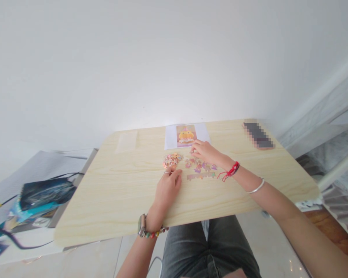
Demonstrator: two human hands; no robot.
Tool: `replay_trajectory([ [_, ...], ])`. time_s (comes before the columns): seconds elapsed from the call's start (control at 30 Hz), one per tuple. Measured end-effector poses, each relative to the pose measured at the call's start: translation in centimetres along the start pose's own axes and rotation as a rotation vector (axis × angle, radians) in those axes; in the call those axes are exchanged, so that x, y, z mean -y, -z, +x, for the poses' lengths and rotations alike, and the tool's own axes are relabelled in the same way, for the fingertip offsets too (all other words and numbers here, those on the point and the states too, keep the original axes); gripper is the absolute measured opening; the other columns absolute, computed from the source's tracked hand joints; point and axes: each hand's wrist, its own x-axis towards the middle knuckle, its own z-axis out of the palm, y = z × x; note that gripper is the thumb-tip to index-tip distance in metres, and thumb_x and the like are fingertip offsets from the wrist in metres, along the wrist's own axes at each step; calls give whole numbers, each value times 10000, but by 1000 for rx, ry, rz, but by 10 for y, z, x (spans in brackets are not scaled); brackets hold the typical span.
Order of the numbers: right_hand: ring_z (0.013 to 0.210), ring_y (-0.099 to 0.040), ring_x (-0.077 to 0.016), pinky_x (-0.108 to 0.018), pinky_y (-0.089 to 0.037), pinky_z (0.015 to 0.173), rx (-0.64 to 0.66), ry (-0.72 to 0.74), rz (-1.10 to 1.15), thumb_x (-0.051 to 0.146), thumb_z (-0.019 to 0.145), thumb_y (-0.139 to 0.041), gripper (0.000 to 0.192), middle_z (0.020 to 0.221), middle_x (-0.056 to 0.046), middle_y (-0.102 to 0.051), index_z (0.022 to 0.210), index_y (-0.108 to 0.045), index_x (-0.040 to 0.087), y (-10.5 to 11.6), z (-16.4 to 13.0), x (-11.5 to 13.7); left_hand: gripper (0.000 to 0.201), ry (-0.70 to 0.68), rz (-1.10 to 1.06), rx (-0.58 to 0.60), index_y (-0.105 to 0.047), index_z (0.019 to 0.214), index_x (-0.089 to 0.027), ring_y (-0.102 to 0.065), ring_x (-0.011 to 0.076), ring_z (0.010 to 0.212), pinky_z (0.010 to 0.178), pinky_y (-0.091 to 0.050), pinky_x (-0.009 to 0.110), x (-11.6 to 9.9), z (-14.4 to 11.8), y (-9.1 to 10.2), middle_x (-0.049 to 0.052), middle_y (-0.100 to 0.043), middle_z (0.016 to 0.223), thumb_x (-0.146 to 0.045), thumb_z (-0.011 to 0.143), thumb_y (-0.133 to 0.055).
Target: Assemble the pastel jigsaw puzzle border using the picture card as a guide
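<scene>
A pale wooden table (110, 193) carries a heap of small pastel puzzle pieces (172, 159) and, to its right, loose and joined puzzle pieces (202, 171). My left hand (168, 189) rests on the table just below the heap, fingers curled, and whether it pinches a piece cannot be told. My right hand (206, 151) lies further back, its fingertips on a piece at the upper edge of the scattered pieces, below a reference picture (186, 136) of a yellow cartoon figure on a white sheet.
A phone (258, 135) lies at the table's far right corner. A clear plastic bag (127, 141) lies at the far left of the table. Left of the table, a lower surface holds a dark pouch (45, 193), cables and papers. A white wall stands behind.
</scene>
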Motion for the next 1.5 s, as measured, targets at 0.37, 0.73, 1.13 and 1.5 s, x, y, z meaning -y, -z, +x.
replay_trajectory([
  [0.37,822,-550,-148,-272,-411,751,-130,-67,107,143,838,-503,112,921,-66,-568,868,-611,149,-3,-9,-7,232,-10,-30,-8,-598,977,-181,-580,151,745,694,-473,277,3,-1,-1,72,-565,948,-186,838,-412],
  [0.73,726,-558,-144,-259,-423,685,-157,-200,107,157,796,-535,129,810,-41,-562,782,-662,177,25,-72,-48,225,-27,-8,-16,-595,969,-170,-577,161,732,693,-473,289,3,-1,0,73,-552,922,-198,846,-408],
  [1.13,750,-548,-147,-263,-420,714,-130,-217,133,164,816,-510,170,850,-50,-559,919,-645,173,16,-82,-55,238,-24,-3,-6,-588,982,-175,-578,151,710,678,-470,284,4,-1,-1,76,-547,952,-207,846,-395],
  [1.5,807,-540,-158,-253,-380,749,-2,-201,-2,115,795,-519,120,871,-57,-565,828,-627,156,11,-53,-47,238,-31,-10,-16,-587,980,-172,-577,148,689,687,-478,293,5,-1,-1,80,-550,951,-185,837,-397],
])
